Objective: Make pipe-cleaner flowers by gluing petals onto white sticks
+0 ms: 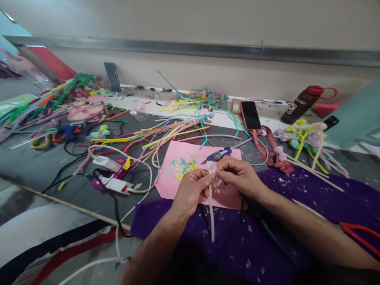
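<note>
1. Leftmost, a mixed heap of fuzzy, multicoloured craft stems (59, 103) spreads over the dark grey worktop (102, 215).
2. Nearer me, a purple-and-white power strip (117, 174) lies with pale plugs and cables about it.
3. Next, a flat pink sheet (165, 189) carries a scatter of short yellow, green and white cut pieces (185, 166), just beyond my left hand.
4. My left fingers (204, 182) pinch a thin cream fuzzy stem (211, 217) near its upper end, thumb against forefinger.
5. That stem sits between my two hands, above the pink sheet. Its long axis runs toward and away from me: the pale, tufted top points away, and the free lower end points back at my body over the purple cloth, drifting slightly right.
6. Just beyond that top, near it, lies a blue tool with a pointed tip (220, 154), probably a glue gun; its tip points left, and my right hand is the nearer one to it.
7. My right fingers (228, 177) come in from the right, tips close together just beside the stem's top; whether they grip it, I cannot tell.
8. Rightmost, a deep purple cloth (299, 188) spreads under my right forearm, with a bundle of pastel fuzzy flowers (303, 138) past it.
</note>
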Demonstrator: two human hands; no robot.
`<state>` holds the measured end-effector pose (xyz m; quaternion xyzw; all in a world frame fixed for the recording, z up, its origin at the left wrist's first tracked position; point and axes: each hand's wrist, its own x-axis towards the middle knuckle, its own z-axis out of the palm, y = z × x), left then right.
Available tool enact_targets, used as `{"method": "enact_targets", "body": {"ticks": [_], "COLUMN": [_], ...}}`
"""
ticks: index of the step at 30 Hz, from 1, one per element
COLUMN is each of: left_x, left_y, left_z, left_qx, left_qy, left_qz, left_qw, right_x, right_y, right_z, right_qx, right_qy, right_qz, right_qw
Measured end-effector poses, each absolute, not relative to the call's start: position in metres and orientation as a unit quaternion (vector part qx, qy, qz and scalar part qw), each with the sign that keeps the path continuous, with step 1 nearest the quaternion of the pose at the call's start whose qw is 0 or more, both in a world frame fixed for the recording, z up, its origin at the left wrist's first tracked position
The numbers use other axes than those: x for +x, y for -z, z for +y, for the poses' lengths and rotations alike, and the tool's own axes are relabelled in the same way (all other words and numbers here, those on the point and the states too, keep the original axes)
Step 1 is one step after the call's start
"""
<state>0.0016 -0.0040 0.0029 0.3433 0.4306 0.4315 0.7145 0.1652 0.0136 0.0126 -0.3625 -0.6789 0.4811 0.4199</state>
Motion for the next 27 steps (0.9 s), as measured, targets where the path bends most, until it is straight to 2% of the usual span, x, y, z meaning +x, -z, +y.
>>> {"method": "enact_targets", "body": {"ticks": [4,9,17,22,27], "left_x": [0.001,0.000,0.000,0.001,0.001], "left_y": [-0.003,-0.001,0.000,-0.002,-0.002], "left_z": [-0.004,-0.004,-0.004,-0.004,-0.004], "left_qx": [0.356,0.367,0.373,0.370,0.362], "left_qy": [-0.418,-0.413,-0.412,-0.405,-0.428], "left_qz": [0.441,0.444,0.438,0.452,0.449], "left_qw": [0.710,0.705,0.706,0.703,0.696], "right_x": [0.167,0.166,0.165,0.164,0.169], "right_y": [-0.006,-0.002,-0.002,0.002,-0.007], "right_z": [0.017,0.021,0.022,0.023,0.025], "right_qx": [-0.351,-0.335,-0.330,-0.294,-0.358], "right_qy": [-0.652,-0.743,-0.766,-0.784,-0.711], "right_qz": [-0.575,-0.483,-0.437,-0.447,-0.499], "right_qw": [0.347,0.322,0.336,0.314,0.343]}}
